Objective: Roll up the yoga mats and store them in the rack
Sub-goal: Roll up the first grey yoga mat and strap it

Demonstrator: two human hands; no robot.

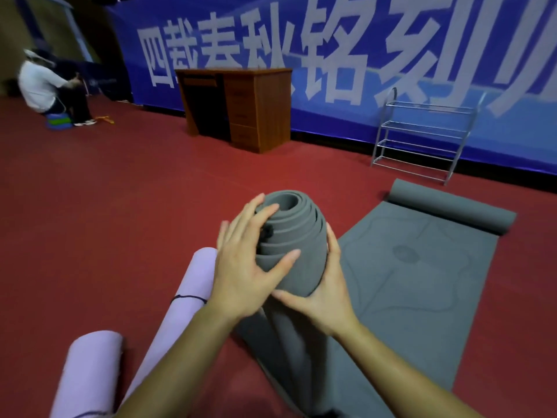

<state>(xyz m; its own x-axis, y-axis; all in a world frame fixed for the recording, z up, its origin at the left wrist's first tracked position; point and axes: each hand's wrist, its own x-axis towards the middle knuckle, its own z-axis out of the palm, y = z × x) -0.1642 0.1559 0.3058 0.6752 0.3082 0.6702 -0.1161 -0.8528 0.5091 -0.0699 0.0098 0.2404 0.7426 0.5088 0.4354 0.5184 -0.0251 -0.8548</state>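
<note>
The grey mat roll (297,236) is standing upright between both hands, its coils telescoping upward into a stepped cone with a hollow core at the top. The right hand (327,297) is wrapping round its right side, thumb crossing the front. The left hand (244,263) is pressing splayed, straight fingers onto the coils. A half-unrolled grey mat (416,285) is lying just to the right on the red floor (120,206), two lilac rolled mats (180,300) to the left. The metal rack (422,137) is standing well beyond, against the blue banner (331,55).
</note>
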